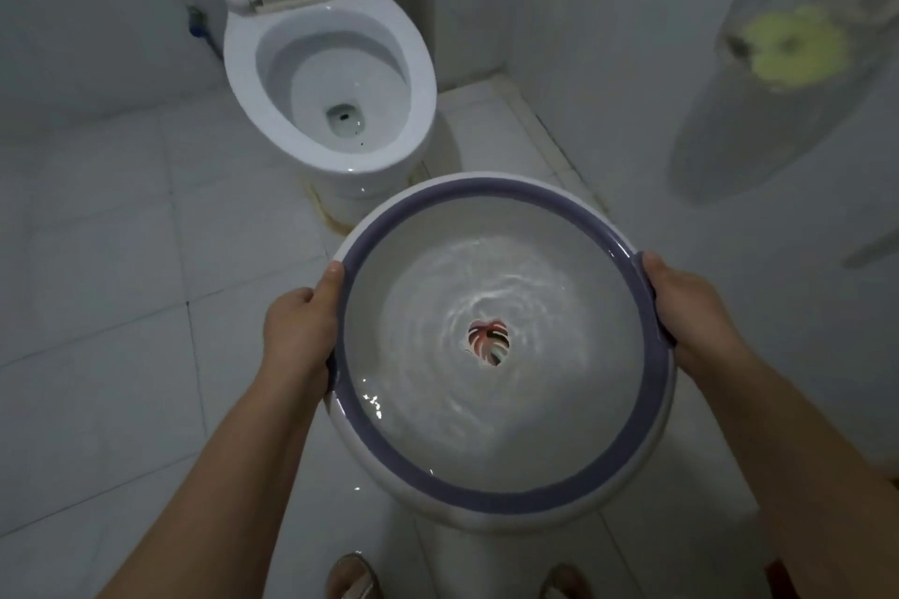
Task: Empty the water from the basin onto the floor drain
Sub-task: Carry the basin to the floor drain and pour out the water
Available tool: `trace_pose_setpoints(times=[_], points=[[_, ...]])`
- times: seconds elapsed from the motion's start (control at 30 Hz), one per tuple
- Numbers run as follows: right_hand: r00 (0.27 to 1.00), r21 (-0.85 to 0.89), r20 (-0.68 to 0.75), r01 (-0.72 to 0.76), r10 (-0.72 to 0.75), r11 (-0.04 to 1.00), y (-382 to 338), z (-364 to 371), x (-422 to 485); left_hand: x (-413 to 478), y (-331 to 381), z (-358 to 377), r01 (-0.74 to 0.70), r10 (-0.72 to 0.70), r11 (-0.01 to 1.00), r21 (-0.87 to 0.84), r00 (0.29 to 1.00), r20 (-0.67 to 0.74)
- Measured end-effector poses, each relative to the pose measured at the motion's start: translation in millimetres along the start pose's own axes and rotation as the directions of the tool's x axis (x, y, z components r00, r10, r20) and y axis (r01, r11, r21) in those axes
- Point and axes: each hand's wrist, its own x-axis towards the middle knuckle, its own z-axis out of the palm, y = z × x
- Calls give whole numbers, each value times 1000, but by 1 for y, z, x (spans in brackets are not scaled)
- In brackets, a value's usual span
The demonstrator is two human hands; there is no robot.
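Note:
A round white basin with a purple inner rim is held level above the tiled floor, in front of me. Rippling water fills its bottom, over a small leaf print at the centre. My left hand grips the basin's left rim, thumb on top. My right hand grips the right rim the same way. No floor drain shows in this view; the floor under the basin is hidden.
A white toilet with its lid up stands straight ahead, just beyond the basin. White tiled floor stretches to the left. A clear plastic bag with something yellow hangs on the right wall. My feet show at the bottom edge.

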Motion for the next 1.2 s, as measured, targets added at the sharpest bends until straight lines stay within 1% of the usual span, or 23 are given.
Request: trace_pose_setpoints(times=[0.07, 0.17, 0.27, 0.33, 0.4, 0.47, 0.57, 0.63, 0.73, 0.83, 0.9, 1.0, 1.07, 1.2], points=[[1000, -3, -5, 10, -10, 1000, 26, 16, 21, 17, -26, 19, 12, -12, 1000, 2, 1000, 10], [999, -62, -7, 44, -44, 997, 70, 43, 57, 47, -65, 48, -1, 1, 1000, 9, 1000, 15], [995, -81, -32, 90, -93, 993, 113, 67, 87, 72, -104, 78, -27, 27, 999, 29, 1000, 11], [992, -112, -43, 110, -115, 988, 140, 82, 102, 87, -129, 97, -19, 19, 999, 34, 1000, 23], [993, -93, -36, 109, -113, 990, 167, 94, 119, 100, -153, 116, -27, 26, 999, 42, 999, 20], [993, -88, -37, 112, -116, 990, 182, 103, 133, 111, -170, 130, -39, 38, 998, 46, 999, 11], [988, -137, -46, 140, -147, 981, 204, 114, 153, 122, -198, 150, -47, 48, 999, 21, 999, -14], [985, -164, -30, 165, -172, 973, 219, 118, 163, 125, -213, 163, -59, 60, 997, 40, 998, -16], [986, -135, -36, 157, -164, 978, 241, 121, 176, 124, -232, 177, -63, 64, 996, 60, 998, -21], [982, -204, -42, 173, -185, 964, 260, 125, 186, 124, -247, 190, -91, 95, 991, 96, 995, -35], [983, -200, -60, 160, -175, 967, 274, 126, 190, 124, -250, 197, -117, 123, 985, 126, 992, -37], [986, -167, -92, 126, -142, 978, 292, 121, 196, 126, -253, 209, -160, 165, 975, 151, 986, -23], [984, -196, -98, 129, -151, 972, 300, 114, 199, 124, -259, 220, -179, 182, 972, 150, 983, -5], [976, -235, -129, 142, -176, 961, 310, 99, 204, 122, -270, 240, -173, 171, 975, 140, 985, 24]])
